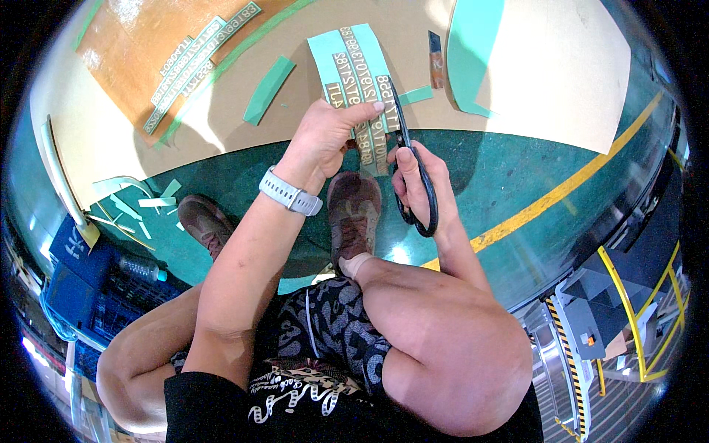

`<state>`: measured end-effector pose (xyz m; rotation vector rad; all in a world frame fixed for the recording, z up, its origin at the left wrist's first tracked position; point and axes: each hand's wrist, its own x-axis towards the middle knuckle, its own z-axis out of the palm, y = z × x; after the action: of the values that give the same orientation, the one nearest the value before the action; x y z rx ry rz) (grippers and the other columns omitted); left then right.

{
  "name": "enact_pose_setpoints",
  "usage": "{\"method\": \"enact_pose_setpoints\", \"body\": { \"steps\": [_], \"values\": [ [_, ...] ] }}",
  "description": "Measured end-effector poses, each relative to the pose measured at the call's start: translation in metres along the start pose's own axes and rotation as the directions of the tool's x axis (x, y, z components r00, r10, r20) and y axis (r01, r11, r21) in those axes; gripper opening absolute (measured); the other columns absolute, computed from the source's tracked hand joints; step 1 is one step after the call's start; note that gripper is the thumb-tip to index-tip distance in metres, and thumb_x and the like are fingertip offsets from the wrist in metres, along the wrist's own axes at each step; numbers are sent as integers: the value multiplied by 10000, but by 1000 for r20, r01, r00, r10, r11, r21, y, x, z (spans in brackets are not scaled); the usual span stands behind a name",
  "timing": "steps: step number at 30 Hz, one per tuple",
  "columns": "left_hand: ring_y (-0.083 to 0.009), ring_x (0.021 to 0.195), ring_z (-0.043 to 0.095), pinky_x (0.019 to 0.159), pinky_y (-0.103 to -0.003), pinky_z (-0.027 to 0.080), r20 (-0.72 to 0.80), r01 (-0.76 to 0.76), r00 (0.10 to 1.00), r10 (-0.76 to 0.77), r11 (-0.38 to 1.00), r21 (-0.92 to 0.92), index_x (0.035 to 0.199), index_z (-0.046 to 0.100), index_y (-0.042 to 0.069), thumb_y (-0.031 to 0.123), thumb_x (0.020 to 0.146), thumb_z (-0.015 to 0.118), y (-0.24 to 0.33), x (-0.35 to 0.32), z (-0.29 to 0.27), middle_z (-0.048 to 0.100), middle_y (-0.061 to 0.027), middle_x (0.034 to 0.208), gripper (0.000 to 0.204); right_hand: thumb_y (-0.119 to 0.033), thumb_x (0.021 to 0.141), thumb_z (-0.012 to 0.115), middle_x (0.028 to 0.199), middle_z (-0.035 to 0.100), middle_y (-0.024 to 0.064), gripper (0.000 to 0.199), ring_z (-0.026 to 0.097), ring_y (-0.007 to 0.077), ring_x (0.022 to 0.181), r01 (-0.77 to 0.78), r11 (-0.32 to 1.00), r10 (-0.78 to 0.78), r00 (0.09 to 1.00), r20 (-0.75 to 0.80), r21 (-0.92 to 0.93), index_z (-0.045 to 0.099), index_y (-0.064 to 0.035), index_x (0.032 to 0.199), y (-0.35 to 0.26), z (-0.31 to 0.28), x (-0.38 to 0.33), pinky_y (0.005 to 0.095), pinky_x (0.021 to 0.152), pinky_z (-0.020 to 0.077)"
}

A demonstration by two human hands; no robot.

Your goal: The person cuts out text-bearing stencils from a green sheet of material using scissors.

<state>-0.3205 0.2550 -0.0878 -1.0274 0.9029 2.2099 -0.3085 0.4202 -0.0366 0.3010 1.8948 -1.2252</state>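
My left hand [323, 140] pinches a pale teal sheet [332, 53] with rows of letters and digits on it, the thumb lying across its face. In my right hand [425, 181] is a pair of scissors [430, 210] with black looped handles, fingers in and around the loops. The scissors' blades run up along the sheet's right edge, touching or very close to it; whether they are parted I cannot make out. The sheet's lower end hangs between my hands, above my shoe.
Brown board [221, 133] spreads ahead, carrying an orange-brown panel [111, 70] with lettered strips, a teal offcut [269, 90] and a dark strip [435, 59]. Scraps [157, 201] litter the green floor at left, near a plastic bottle [142, 269] and blue crates [118, 303]. A yellow line [565, 188] crosses the floor at right.
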Motion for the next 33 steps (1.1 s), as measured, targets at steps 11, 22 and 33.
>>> {"method": "enact_pose_setpoints", "body": {
  "steps": [11, 22, 33],
  "values": [
    [-175, 828, 643, 716, -320, 505, -6, 14, 1000, -14, 999, 35, 1039, 611, 48, 122, 787, 679, 3, -6, 4, 664, -49, 926, 271, -507, 920, 444, 552, 456, -12, 462, 422, 50, 461, 9, 1000, -8, 1000, 21, -11, 520, -51, 918, -1, -2, 4, 195, 414, 325],
    [-169, 822, 640, 725, -305, 509, 9, 32, 999, -32, 998, 46, 1038, 613, 34, 84, 801, 658, 3, 1, 5, 666, -61, 942, 246, -525, 915, 436, 574, 459, -11, 475, 419, 55, 478, 54, 998, -54, 998, -20, 13, 496, -55, 889, 4, 0, 7, 201, 436, 337],
    [-164, 842, 634, 749, -304, 510, 118, -29, 993, 16, 993, 112, 1035, 611, -10, 62, 787, 665, 6, 4, 4, 661, -89, 957, 263, -562, 917, 375, 620, 489, 2, 553, 442, 61, 516, -15, 990, 11, 1000, 28, 142, 500, -32, 1015, -1, -4, 9, 203, 478, 369]
  ]
}}
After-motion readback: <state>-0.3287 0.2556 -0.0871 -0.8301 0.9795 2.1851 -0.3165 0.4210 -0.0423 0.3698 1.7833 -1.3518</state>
